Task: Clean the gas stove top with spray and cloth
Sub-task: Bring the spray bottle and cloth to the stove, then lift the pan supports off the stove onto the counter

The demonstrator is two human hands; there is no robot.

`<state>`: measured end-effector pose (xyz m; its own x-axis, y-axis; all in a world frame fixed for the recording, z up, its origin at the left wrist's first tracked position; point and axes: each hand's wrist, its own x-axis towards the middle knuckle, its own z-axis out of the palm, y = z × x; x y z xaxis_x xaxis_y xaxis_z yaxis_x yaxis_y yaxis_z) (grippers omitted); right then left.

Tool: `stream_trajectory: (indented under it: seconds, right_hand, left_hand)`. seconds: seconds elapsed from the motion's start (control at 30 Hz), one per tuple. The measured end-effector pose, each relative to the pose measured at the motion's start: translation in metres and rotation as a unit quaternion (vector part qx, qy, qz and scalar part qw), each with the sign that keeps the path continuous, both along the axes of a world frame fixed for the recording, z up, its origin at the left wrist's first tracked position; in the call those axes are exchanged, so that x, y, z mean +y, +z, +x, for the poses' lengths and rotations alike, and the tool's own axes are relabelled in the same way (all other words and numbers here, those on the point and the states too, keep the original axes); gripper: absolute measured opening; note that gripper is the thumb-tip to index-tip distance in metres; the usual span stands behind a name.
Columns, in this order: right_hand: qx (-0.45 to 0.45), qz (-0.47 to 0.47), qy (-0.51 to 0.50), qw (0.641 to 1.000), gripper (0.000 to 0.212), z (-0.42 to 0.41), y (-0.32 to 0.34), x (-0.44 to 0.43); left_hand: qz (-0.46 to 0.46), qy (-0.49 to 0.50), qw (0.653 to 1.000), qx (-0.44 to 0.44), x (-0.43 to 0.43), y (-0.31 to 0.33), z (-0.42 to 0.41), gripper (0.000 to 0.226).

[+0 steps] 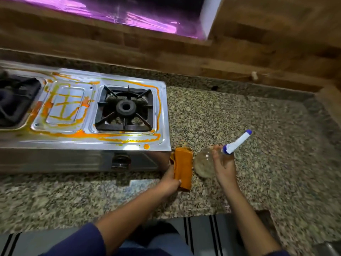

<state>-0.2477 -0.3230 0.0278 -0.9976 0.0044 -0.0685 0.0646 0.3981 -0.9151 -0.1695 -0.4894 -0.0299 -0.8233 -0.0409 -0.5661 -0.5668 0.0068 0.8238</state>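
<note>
Orange streaks run across the steel gas stove top (129, 141), looping round its right burner grate (125, 109) and over the flat middle panel, with one round drop near the front edge. The stove sits on the speckled granite counter (239, 115), up and to the left of both hands.

The left hand (170, 182) is closed around a folded orange cloth (182, 168), thumb on top near the cloth's lower end, fingers wrapped underneath. The cloth rises from this hand toward the stove's front right corner, just beside it; whether it touches the steel is hard to tell.

The right hand (224, 166) grips a clear spray bottle (204, 164) at its neck, fingers curled about it. The bottle lies tilted: its rounded transparent body points left toward the cloth, close beside it, and its blue and white spray head (237, 142) slants up and away to the right, past the fingers. Whether the bottle's body rests on the counter or hangs just over it cannot be made out.

A dark stove knob (120, 159) shows on the front face, left of the cloth. A dark blue sleeve (81, 241) covers the left arm above the elbow; the right forearm is bare.
</note>
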Motion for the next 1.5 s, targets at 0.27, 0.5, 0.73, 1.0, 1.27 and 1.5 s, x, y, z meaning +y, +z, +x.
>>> stream_trajectory:
  seconds: [0.27, 0.5, 0.73, 1.0, 1.27, 1.5]
  right_hand:
    - [0.007, 0.022, -0.135, 0.991, 0.056, 0.053, -0.008, -0.019]
    - [0.038, -0.025, -0.013, 0.999, 0.021, 0.086, 0.009, -0.081]
    - [0.204, 0.094, 0.218, 0.950, 0.015, 0.017, 0.041, -0.166]
    - [0.214, 0.238, 0.247, 0.914, 0.031, -0.020, 0.037, -0.216]
    - [0.200, 0.272, 0.251, 0.907, 0.022, -0.025, 0.044, -0.229]
    - [0.213, 0.262, 0.217, 0.916, 0.022, -0.027, 0.052, -0.240]
  left_hand:
    - [0.002, -0.078, 0.996, -0.043, -0.019, 0.022, 0.016, 0.063]
    - [-0.204, -0.124, 0.951, 0.198, -0.088, 0.085, 0.061, 0.036]
    - [-0.580, -0.025, 0.745, 0.327, -0.148, 0.067, 0.109, 0.045]
    - [-0.660, -0.165, 0.698, 0.225, -0.157, 0.051, 0.124, 0.078]
    - [-0.667, -0.183, 0.698, 0.185, -0.157, 0.048, 0.129, 0.089]
    - [-0.649, -0.192, 0.702, 0.223, -0.165, 0.056, 0.130, 0.076]
